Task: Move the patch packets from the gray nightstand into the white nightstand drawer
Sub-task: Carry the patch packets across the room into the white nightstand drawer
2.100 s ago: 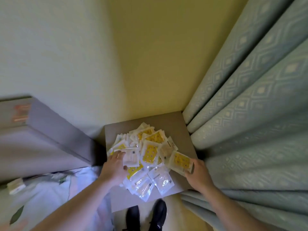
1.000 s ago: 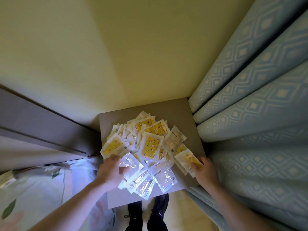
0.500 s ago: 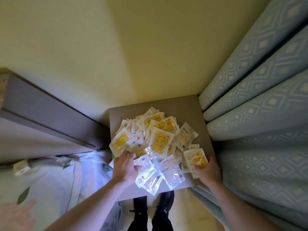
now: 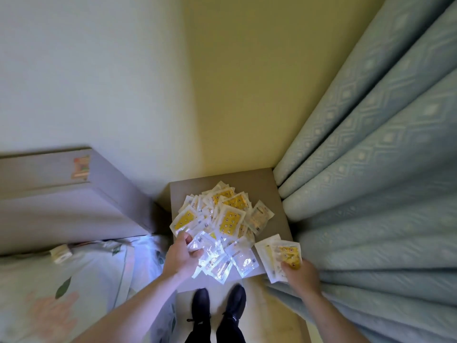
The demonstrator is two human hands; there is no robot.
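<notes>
A heap of white and yellow patch packets (image 4: 226, 214) covers the top of the gray nightstand (image 4: 262, 184) in the corner. At the heap's near left, my left hand (image 4: 181, 256) has its fingers curled round a few shiny packets (image 4: 197, 243). To the right, over the nightstand's near right corner, my right hand (image 4: 299, 273) pinches a small stack of packets (image 4: 279, 256), yellow patch facing up, apart from the heap. The white nightstand and its drawer are out of view.
A blue patterned curtain (image 4: 371, 169) hangs close along the nightstand's right side. A gray headboard (image 4: 74, 194) and a bed with leaf-print bedding (image 4: 74, 280) lie to the left. My black shoes (image 4: 217, 305) stand on the floor just before the nightstand.
My right hand has drawn its stack of packets away from the heap toward the near right corner. My left hand has gathered shiny packets at the heap's near left. The camera view shifted.
</notes>
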